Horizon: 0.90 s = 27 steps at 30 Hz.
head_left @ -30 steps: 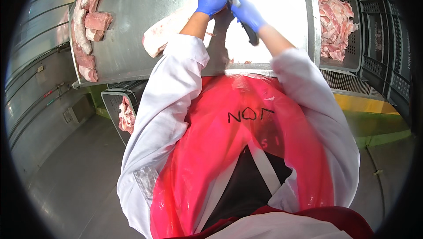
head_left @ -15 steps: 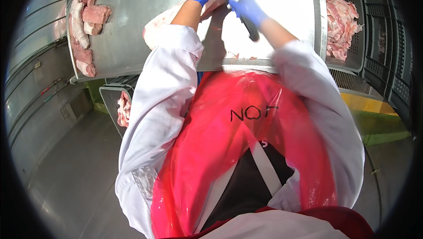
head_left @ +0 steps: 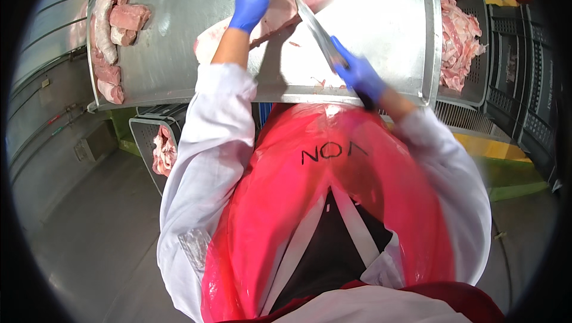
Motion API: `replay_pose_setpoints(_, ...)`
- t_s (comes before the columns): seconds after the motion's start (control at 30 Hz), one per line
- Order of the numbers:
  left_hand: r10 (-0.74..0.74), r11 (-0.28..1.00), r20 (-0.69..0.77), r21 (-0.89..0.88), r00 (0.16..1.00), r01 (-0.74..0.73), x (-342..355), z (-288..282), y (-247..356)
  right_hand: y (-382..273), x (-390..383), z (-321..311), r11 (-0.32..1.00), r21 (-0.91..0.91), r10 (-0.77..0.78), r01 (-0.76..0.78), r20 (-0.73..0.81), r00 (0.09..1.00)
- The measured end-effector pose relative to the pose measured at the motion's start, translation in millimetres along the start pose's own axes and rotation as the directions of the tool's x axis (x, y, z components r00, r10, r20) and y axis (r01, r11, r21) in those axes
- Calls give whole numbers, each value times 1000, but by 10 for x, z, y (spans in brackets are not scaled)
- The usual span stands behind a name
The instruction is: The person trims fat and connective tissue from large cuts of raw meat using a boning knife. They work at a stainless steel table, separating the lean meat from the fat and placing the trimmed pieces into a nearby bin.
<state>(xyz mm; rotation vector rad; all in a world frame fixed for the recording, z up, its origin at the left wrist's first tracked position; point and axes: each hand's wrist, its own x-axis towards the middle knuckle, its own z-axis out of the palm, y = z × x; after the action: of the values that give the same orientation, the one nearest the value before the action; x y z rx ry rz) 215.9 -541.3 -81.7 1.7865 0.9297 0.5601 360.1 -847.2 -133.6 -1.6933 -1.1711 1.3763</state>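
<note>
A long pale pink piece of meat point(head_left: 214, 40) lies diagonally on the steel worktable point(head_left: 167, 84), its upper end pinker. My left hand point(head_left: 251, 2), in a blue glove, is closed at its upper edge, pinching a thin pale bit of it. My right hand point(head_left: 360, 74), also gloved, is closed on a long knife point(head_left: 319, 32). The blade points up and left to the meat by my left hand, and the dark handle shows below my fingers. Small scraps of meat lie on the steel under the blade.
Several meat pieces point(head_left: 130, 18) line the table's left edge. A grey crate of trimmings point(head_left: 460, 43) stands at the right, beside stacked dark crates point(head_left: 513, 96). Another crate point(head_left: 143, 144) with meat sits below the table's left front. A grey floor point(head_left: 101, 221) shows at lower left.
My right hand and the knife have swung down and right toward the table's front edge. My left hand has shifted left, and more of the meat now shows.
</note>
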Motion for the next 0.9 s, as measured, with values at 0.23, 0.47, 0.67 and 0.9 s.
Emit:
replay_pose_setpoints(0.23, 431, 568, 15, 772, 902, -285, -416, -152, -63, -89, -134, -472, 956, 291, 42, 40, -269, 962)
replay_pose_setpoints(0.47, 91, 535, 395, 755, 914, -379, -99, 355, 326, -354, 1391, -361, 955, 190, -163, 228, -305, 938)
replay_pose_setpoints(0.67, -9, 497, 500, 753, 866, -430, 32, 113, 452, -612, 569, -102, 1000, 27, -15, 14, 64, 998)
replay_pose_setpoints(0.9, -19, 502, 622, 683, 783, -531, 341, 189, 666, -833, 1184, -23, 994, 27, -99, 103, -108, 989)
